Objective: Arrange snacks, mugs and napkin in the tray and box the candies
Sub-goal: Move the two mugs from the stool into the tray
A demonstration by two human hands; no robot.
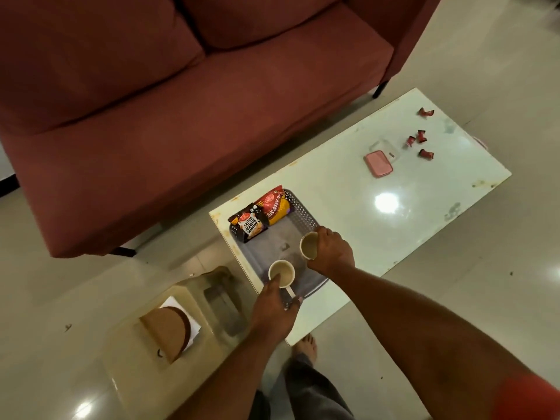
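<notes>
A grey perforated tray (pixel 306 218) lies at the near left end of the white table. Two snack packets lean at its far side: salted peanuts (pixel 249 224) and a red-yellow bhujia pack (pixel 275 206). My left hand (pixel 274 307) grips a cream mug (pixel 281 272) over the tray's near end. My right hand (pixel 331 251) grips a second cream mug (pixel 309 244) over the tray's right side. Several red-wrapped candies (pixel 419 140) lie scattered at the table's far right. A clear box (pixel 385 148) with its pink lid (pixel 378 163) sits beside them.
A red sofa (pixel 181 101) stands close behind the table (pixel 394 201). A beige plastic stool (pixel 169 334) on the floor at left carries a brown folded napkin (pixel 165 330) and white paper. My bare foot (pixel 306 348) is by the table's near corner.
</notes>
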